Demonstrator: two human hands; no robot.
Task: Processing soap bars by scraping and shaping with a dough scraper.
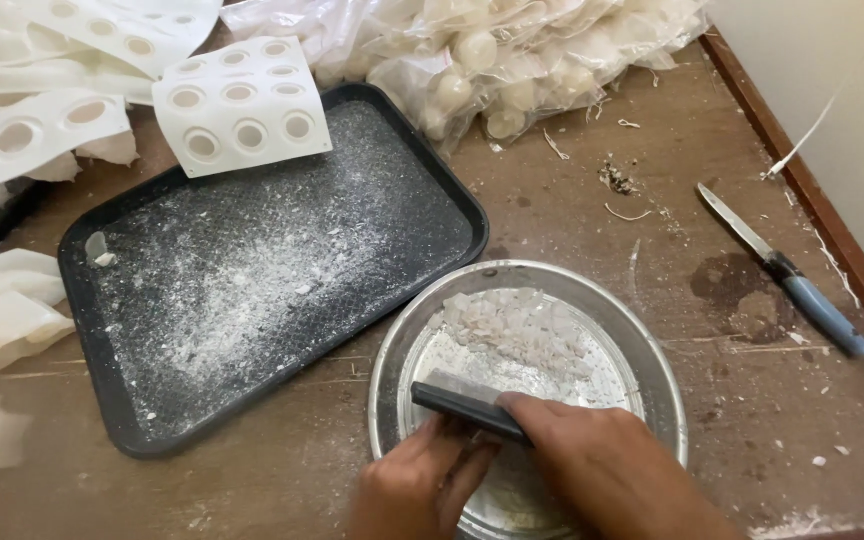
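Your right hand [607, 470] was closed around a dark flat scraper [467, 405], fingers curled over its upper edge, holding it slantwise against the inside of the round metal pan [657, 355]. Your left hand [422, 490] sat just beside it at about nine o'clock, fingers bent and tucked under the scraper's lower side; whether it pinched anything there you could not have told, since the tool and the other hand hid the fingertips. Both hands rested over the pan's near half. At twelve o'clock from the scraper, inside the pan, lay a heap of white flakes [517, 330], touching the pan floor and apart from the blade. Out at ten o'clock from the pan stood a dark rectangular tray [112, 370], dusted all over with white powder and crumbs. A white mould sheet with round holes [242, 105] leaned over the tray's far corner, and more such sheets lay at its upper left. At one o'clock from the pan were clear bags of pale round pieces [492, 70]. At three o'clock, well apart, a knife with a blue handle [787, 270] lay on the brown wooden table [572, 205].
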